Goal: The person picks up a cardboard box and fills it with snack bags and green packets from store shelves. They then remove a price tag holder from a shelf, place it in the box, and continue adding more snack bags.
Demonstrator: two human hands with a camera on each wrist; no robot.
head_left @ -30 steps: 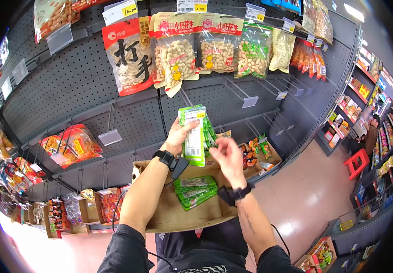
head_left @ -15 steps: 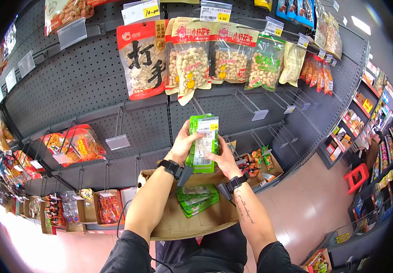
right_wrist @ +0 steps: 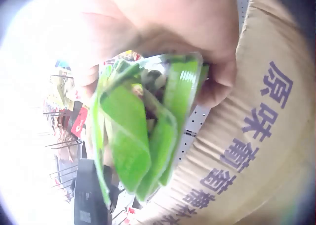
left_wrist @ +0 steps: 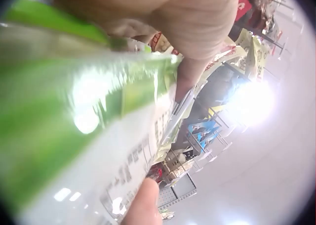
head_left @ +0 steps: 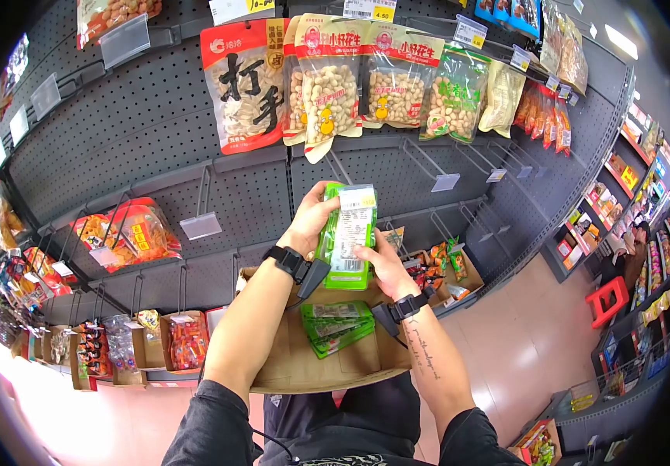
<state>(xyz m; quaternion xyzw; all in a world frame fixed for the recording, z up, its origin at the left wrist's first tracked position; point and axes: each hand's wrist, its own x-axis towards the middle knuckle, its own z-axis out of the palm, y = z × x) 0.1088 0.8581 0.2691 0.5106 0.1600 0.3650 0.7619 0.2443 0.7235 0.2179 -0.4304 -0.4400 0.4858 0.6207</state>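
Both hands hold a stack of green snack packets (head_left: 348, 245) upright in front of the pegboard, below the hanging peanut bags. My left hand (head_left: 309, 220) grips the upper left edge, thumb across the front. On the lower right edge, my right hand (head_left: 389, 268) has its thumb pressed on the white printed panel, fingers behind. A white and yellow price label (head_left: 357, 197) overlaps the top of the stack. From the right wrist view, several green packet edges (right_wrist: 129, 131) show layered within the right hand's grip. Below, more green packets (head_left: 335, 326) lie fanned in a cardboard box (head_left: 296, 379).
Peanut bags (head_left: 327, 85) hang above the hands. Metal peg hooks (head_left: 428, 163) stick out at the right, and another hook with a label holder (head_left: 200, 226) at the left. Small boxes of snacks (head_left: 187, 342) line the lower shelf. A red stool (head_left: 606, 301) stands on the floor at right.
My right hand, loosely raised beside the packets a second ago, has come in to grip their right edge. The packets, fanned out at the right before, now stand in an even stack.
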